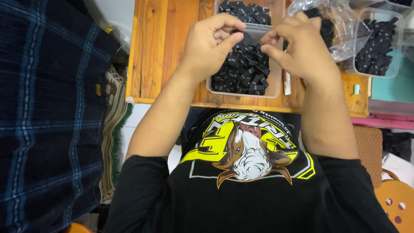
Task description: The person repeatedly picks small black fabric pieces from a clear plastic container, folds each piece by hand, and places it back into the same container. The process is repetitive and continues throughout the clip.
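Head view, looking down at 2 bare hands over a wooden tabletop (151,47). Left hand (210,41) is curled, thumb and forefinger pinched on a small black fabric label (236,36). Right hand (299,43) is curled too, fingertips pressed together just beside the left thumb; it seems to pinch the other end of the same label, but that part is too small to tell for sure. Both hands nearly touch, held above the tabletop.

Directly under and between the hands: a clear plastic tray (274,82) packed with loose black labels (243,71). Beyond the left hand, another clear tray (276,6) with more black labels, partly hidden by the fingers. Beyond the right hand, a crumpled clear plastic bag (340,34) holding dark pieces. Further out from the right hand, a 3rd clear container (399,47) also full of black labels. Just below the right wrist, a white pen-like stick (286,83) lies on the tabletop beside the nearest tray.

Below the forearms, the person's black t-shirt (241,203) with a yellow and white graphic. Well to the outside of the left arm, a dark blue plaid cloth (47,116). Near the right elbow, an orange perforated stool (396,200).
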